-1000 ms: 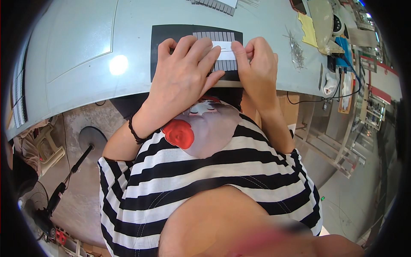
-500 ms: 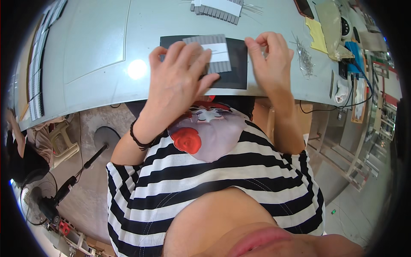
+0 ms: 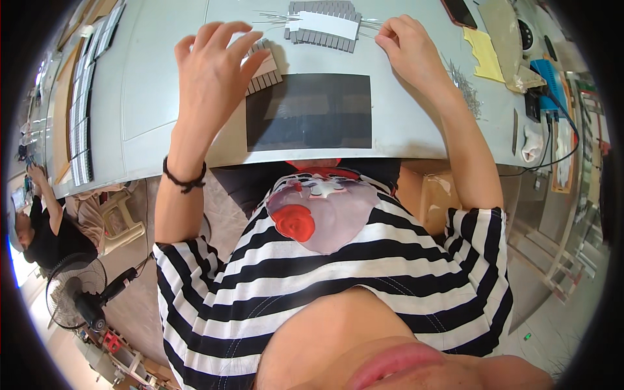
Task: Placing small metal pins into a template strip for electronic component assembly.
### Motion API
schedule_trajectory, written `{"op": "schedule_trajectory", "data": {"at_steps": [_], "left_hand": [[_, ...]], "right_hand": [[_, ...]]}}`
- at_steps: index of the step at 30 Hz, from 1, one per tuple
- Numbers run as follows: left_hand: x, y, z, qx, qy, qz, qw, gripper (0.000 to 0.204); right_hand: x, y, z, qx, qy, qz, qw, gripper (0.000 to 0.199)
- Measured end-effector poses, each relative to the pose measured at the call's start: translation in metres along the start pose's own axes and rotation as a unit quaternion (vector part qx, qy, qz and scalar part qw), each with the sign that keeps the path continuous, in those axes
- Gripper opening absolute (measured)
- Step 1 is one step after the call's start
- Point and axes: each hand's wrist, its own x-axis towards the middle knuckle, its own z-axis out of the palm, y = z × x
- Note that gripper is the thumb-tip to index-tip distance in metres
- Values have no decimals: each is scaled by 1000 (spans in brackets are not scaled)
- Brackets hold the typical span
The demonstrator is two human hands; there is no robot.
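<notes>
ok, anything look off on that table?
Two things: the wire pile on the right lies in a loose tangle; the grey strip stack ahead looks uneven, rows staggered, wire ends poking out both sides. No obvious spill.

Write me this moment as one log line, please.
left hand: fingers parted, partly hiding small grey-white pack | right hand: fingertips by thin wires, grip unclear | larger grey-white pack: beyond black mat

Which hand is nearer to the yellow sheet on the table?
Right. The right hand is to the left of the yellow sheet, with a gap; the left hand is much farther left.
</notes>
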Motion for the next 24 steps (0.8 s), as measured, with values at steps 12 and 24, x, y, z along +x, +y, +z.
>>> {"op": "schedule_trajectory", "data": {"at_steps": [12, 24], "left_hand": [[69, -6, 37, -112, -116, 65, 985, 10], [84, -16, 55, -138, -164, 77, 974, 10]], "right_hand": [[-10, -15, -11, -119, -17, -40, 992, 10], [-4, -17, -15, -116, 1, -58, 992, 6]]}}
